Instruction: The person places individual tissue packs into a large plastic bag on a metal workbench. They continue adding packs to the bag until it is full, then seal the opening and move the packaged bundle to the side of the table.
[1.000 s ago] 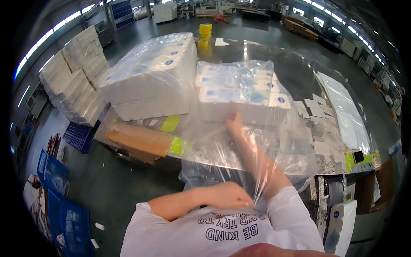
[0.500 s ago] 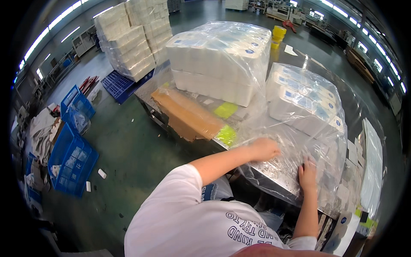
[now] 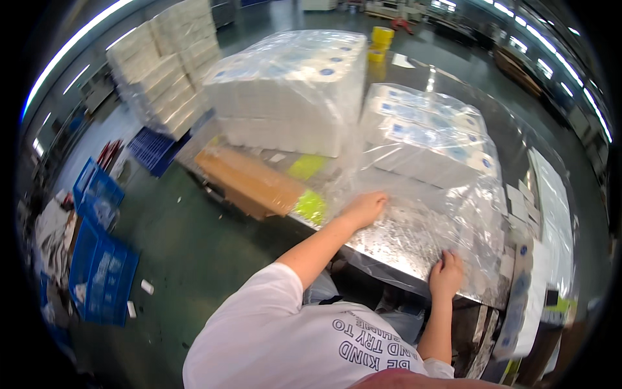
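A large clear plastic bag (image 3: 414, 185) lies over the near part of the metal table (image 3: 389, 249), its mouth toward me. Inside its far part sits a block of white paper rolls (image 3: 421, 133) with blue-marked wrappers. My left hand (image 3: 366, 209) is closed on the film at the bag's left side, fingers curled. At the right, near the table's front edge, my right hand (image 3: 447, 275) is closed on the film too, its fingertips bent over the bag's edge. Between my hands the film lies loose and wrinkled on the tabletop.
Beyond my left hand stands a larger wrapped block of rolls (image 3: 278, 104). A brown cardboard piece (image 3: 249, 178) runs along the table's left edge. A stack of flat plastic bags (image 3: 551, 220) and a white pack (image 3: 521, 298) are at the right. Blue crates (image 3: 103, 272) stand on the floor.
Both hands have drawn apart and nearer to me, flattening the film between them. My view has turned, so the blocks appear shifted left.
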The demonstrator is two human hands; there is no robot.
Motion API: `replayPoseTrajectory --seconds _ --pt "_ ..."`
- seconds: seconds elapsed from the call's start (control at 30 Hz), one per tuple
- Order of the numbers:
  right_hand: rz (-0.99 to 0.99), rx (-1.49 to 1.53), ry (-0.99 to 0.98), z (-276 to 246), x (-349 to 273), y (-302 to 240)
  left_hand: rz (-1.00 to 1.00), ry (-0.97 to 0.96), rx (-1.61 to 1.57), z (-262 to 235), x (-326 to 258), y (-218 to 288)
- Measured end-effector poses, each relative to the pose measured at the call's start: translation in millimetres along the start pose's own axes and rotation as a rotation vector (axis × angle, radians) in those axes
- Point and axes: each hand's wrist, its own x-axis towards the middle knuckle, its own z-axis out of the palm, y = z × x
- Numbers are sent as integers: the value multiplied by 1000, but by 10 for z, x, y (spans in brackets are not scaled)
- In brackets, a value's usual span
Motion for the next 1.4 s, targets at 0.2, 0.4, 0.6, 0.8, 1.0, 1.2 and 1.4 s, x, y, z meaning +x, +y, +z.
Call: replayPoseTrajectory --seconds 0.2,0.4,0.6,0.8,1.0,1.2,1.4 --pt "-28 49 112 42 -46 50 -20 23 123 31 3 57" --pt "73 579 -194 -294 -57 163 88 42 198 28 65 -33" --pt "325 459 335 -1292 17 1000 109 58 116 96 150 -95" --pt "792 -336 776 -1874 -587 3265 174 83 43 135 141 -69" --pt "1095 688 536 -1644 -662 2979 199 107 123 134 118 -125" --pt "1110 608 544 -1653 -496 2632 152 52 137 76 114 -97" --pt "1126 663 324 -1486 -462 2580 186 75 136 92 116 -109"
